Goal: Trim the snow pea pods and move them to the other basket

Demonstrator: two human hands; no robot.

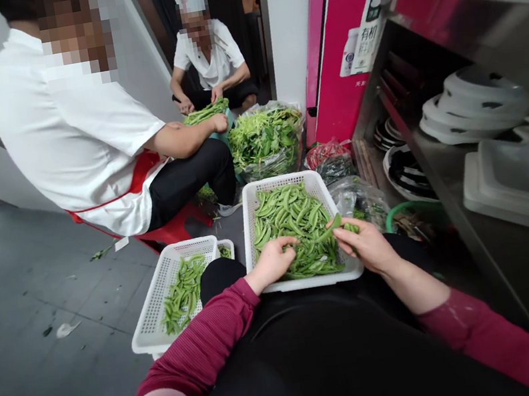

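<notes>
A white perforated basket [249, 227] filled with green pea pods [291, 210] rests on my lap. My right hand [368, 245] is closed on pea pods [334, 223] above the basket's right edge; one pod sticks out past the fingertips toward the left. Over the basket's near left side, my left hand [274, 262] is closed in a pinch, thumb and forefinger together. Whatever lies between those fingertips, if anything, is too small to make out.
Left of my knee stands a second white basket [150, 318] with more pods. Two people in white shirts [93, 118] handle greens ahead, beside a large bag of leafy greens [266, 133]. A metal shelf [439, 148] with stacked dishes borders my right. Scraps lie on the floor [52, 260].
</notes>
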